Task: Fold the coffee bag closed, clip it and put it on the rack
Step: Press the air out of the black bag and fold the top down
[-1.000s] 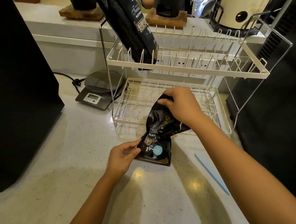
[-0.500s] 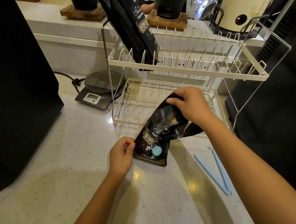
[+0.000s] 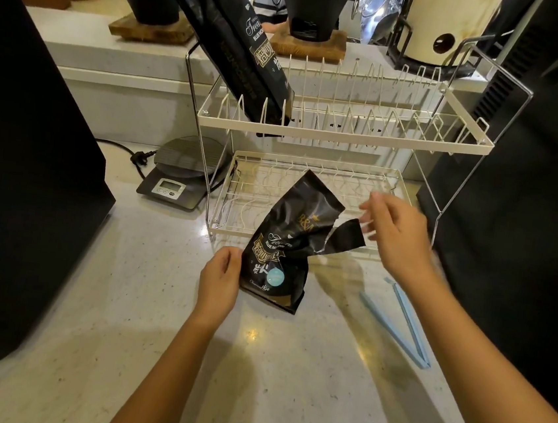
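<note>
A crumpled black coffee bag (image 3: 287, 246) with gold lettering and a light blue sticker stands on the pale counter in front of the rack. My left hand (image 3: 221, 276) pinches its lower left edge. Just right of the bag's unfolded top flap, my right hand (image 3: 394, 233) hovers with fingers spread, holding nothing; it is blurred. A light blue bag clip (image 3: 403, 322), hinged wide apart, lies on the counter at the right. The white two-tier wire rack (image 3: 344, 136) stands behind the bag.
A second, taller black coffee bag (image 3: 239, 52) leans in the rack's upper tier at the left. A small digital scale (image 3: 178, 175) with a cable sits left of the rack. Large black appliances (image 3: 19, 149) flank both sides. Black drippers on wooden blocks (image 3: 309, 44) stand on the back ledge.
My right hand has let go of the bag's top and moved right. The top has sprung up and unfolded. My left hand stays at the bag's lower left edge.
</note>
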